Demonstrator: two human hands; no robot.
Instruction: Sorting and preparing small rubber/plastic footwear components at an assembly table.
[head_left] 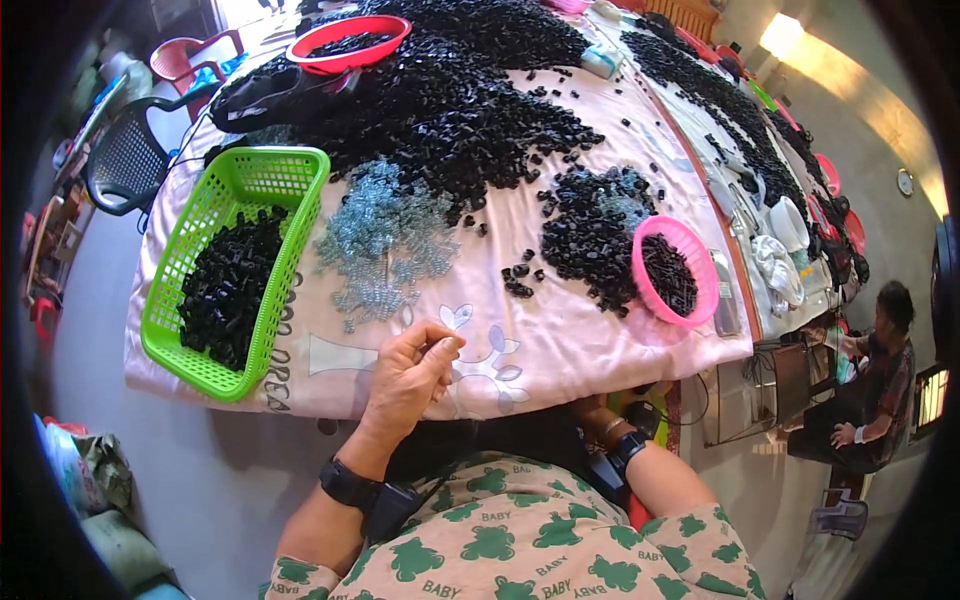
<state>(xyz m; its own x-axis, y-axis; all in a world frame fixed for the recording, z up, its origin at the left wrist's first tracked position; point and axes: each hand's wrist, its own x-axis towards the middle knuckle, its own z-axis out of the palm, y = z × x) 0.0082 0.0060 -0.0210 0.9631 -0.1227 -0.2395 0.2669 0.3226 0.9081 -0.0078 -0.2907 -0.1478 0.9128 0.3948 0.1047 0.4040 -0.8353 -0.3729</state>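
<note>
My left hand (418,365) is closed above the near edge of the cloth-covered table, thumb pressed against the curled fingers; anything held in it is too small or hidden to make out. Just beyond it lies a loose heap of small clear bluish plastic pieces (385,240). Below the table's front edge is my right hand (597,416), its fingers out of sight. Small black plastic parts (585,235) form a pile on the right, spreading up to a pink basket (645,285) that holds thin black pieces. At the left stands a green basket (262,335) partly filled with black parts.
A large mound of black parts (430,120) covers the table's far side, with a red basin (400,38) on it. Dark chairs (125,160) stand at the left. Another person (880,370) sits at the right, beside a second covered table.
</note>
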